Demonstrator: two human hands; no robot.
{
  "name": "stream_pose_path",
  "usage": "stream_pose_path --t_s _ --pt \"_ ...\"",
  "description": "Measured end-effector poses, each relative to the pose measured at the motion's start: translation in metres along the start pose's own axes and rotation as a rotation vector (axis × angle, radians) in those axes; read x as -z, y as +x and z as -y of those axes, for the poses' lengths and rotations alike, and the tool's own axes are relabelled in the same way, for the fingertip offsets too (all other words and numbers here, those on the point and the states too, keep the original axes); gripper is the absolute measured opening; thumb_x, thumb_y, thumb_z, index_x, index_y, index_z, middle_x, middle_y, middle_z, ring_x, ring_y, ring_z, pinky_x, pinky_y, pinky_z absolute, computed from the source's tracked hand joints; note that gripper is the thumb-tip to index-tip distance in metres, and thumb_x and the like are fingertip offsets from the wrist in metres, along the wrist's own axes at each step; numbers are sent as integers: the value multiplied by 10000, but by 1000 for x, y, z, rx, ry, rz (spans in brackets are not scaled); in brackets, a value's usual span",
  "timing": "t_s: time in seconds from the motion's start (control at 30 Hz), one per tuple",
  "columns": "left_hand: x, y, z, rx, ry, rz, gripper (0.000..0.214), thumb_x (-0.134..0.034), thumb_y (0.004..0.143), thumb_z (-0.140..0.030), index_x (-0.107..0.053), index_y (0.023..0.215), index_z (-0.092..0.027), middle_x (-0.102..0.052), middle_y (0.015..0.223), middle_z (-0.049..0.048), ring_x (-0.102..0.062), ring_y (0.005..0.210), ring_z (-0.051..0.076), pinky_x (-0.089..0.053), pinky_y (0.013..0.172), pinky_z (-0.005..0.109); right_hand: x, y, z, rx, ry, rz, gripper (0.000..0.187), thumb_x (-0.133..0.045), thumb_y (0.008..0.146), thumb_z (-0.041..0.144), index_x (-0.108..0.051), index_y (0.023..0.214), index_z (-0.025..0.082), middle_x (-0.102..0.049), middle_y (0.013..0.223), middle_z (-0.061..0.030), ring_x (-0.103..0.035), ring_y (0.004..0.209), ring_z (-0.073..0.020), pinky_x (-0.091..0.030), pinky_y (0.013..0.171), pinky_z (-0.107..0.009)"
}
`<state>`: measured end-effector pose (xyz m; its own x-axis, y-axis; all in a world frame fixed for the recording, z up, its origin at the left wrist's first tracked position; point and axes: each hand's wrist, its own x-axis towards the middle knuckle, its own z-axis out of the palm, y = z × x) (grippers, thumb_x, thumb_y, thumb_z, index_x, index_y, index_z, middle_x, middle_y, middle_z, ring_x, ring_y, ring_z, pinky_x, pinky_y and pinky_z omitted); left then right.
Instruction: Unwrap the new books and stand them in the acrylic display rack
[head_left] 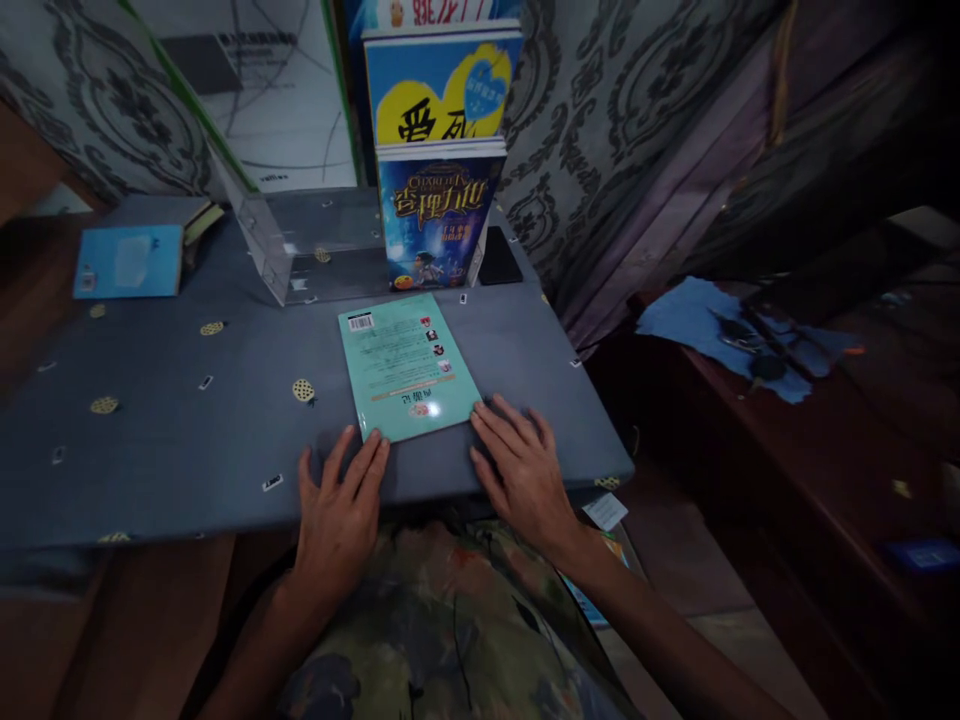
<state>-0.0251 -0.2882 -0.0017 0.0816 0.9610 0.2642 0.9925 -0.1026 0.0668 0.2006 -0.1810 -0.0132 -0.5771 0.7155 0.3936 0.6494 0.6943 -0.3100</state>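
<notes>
A teal paperback book lies flat on the cloth-covered table, its barcode corner away from me and its printing upside down to my view. The fingertips of my left hand rest at its near left corner. At the near right corner, the fingertips of my right hand touch the book's edge. Both hands have their fingers stretched out, and neither grasps anything. Just beyond the book, a dark blue book stands upright in front of a blue book with yellow hearts.
A clear acrylic stand surrounds the left of the upright books. A black phone lies to their right. Light blue book rests at the table's far left. Right of the table, a dark red surface carries a blue cloth.
</notes>
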Motion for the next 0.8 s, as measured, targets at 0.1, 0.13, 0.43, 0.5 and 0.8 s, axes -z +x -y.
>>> stream_pose_path --t_s 0.1,0.13,0.43,0.5,0.8 --pt "-2 -2 0 20 30 -33 486 -429 951 -93 -563 1404 -208 -564 1465 138 -461 1387 376 -282 1118 687 -5 10 24 63 28 21 441 -436 1008 210 -524 1438 168 -617 1411 -139 -461 1412 -315 -302 1166 -639" --pt "-3 -2 0 24 38 -47 473 -431 948 -95 -580 1383 -204 -571 1456 144 -473 1376 370 -301 1114 672 -7 14 31 114 50 39 456 -438 1003 205 -510 1452 162 -597 1434 -143 -450 1424 -304 -306 1178 -622" --pt "-10 -2 10 -41 41 -107 523 -442 880 -92 -568 1370 -222 -617 1395 128 -543 1309 303 -408 1094 545 -22 27 43 249 122 98 453 -525 979 214 -539 1430 174 -633 1396 -117 -536 1359 -262 -402 1171 -536" --pt "-5 3 17 -97 60 -69 522 -415 884 -74 -569 1360 -222 -630 1372 120 -581 1261 279 -454 1057 508 -19 27 39 260 129 93 429 -521 982 212 -559 1408 174 -636 1394 -108 -536 1360 -257 -406 1170 -524" --pt "23 47 58 -382 179 153 506 -458 888 -55 -555 1357 -218 -651 1330 115 -580 1261 273 -406 1105 509 -3 39 11 208 81 111 385 -483 1009 233 -586 1377 187 -646 1381 -111 -560 1333 -271 -429 1132 -573"
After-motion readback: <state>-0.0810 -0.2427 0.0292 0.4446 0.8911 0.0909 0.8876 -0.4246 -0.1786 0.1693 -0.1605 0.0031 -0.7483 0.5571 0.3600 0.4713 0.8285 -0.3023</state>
